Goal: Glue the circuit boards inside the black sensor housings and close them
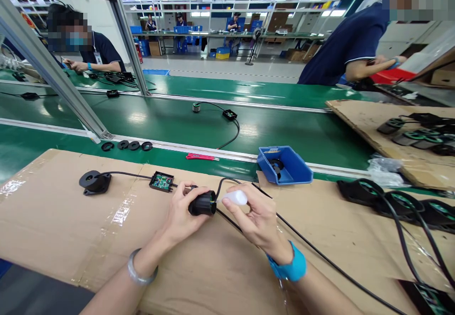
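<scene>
My left hand (185,211) is wrapped round a black cylindrical housing (204,203), which lies on its side with its open end facing right. Thin wires show inside that end. A small white squeeze bottle (235,198) is gripped in my right hand (258,215), its narrow tip pointing left at the housing's opening. Whether the tip touches the inside I cannot tell. Left of my hands, a small black box with a green circuit board (161,181) is joined by a cable to a round black flanged part (94,182). A black cable (302,237) runs off to the lower right.
Cardboard (46,211) covers the bench. Beyond it lie a red utility knife (202,157), several black rings (134,146) and a blue bin (284,166) with black parts. Several cabled black housings (401,203) sit at right. An aluminium post (64,68) slants at left. Co-workers are across the line.
</scene>
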Tool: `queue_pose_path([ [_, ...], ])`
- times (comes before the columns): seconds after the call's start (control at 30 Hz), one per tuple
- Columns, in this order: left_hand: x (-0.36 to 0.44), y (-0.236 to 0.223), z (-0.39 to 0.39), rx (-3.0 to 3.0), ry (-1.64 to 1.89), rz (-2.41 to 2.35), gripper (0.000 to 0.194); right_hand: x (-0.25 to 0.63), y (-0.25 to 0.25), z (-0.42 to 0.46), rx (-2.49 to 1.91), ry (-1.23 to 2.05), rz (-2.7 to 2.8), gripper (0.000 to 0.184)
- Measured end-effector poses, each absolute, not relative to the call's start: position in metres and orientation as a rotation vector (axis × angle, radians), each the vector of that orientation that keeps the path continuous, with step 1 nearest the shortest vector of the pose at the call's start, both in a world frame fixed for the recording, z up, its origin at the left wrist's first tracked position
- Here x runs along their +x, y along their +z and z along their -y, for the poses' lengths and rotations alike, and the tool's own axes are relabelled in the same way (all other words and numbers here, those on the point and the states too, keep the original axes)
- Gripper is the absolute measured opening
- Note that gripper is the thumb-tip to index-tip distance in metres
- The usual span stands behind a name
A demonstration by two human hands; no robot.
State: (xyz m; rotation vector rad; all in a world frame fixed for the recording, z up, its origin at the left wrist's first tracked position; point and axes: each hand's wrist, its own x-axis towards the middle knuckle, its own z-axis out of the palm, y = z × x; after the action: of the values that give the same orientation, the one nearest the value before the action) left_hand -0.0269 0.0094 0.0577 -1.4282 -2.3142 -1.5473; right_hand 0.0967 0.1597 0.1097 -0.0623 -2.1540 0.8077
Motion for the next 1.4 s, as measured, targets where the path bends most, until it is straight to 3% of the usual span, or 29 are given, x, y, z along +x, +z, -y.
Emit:
queue_pose_path([
  [1.17,-0.027,0.055,-0.009,-1.411,-1.601,2.325,0.055,0.105,0.104,-0.157,-0.09,0.834,2.137,0.003],
  [1.4,-0.023,0.067,-0.013,-1.116,-2.344,2.456,0.047,0.109,0.11,-0.15,-0.322,1.447,1.762,0.01],
])
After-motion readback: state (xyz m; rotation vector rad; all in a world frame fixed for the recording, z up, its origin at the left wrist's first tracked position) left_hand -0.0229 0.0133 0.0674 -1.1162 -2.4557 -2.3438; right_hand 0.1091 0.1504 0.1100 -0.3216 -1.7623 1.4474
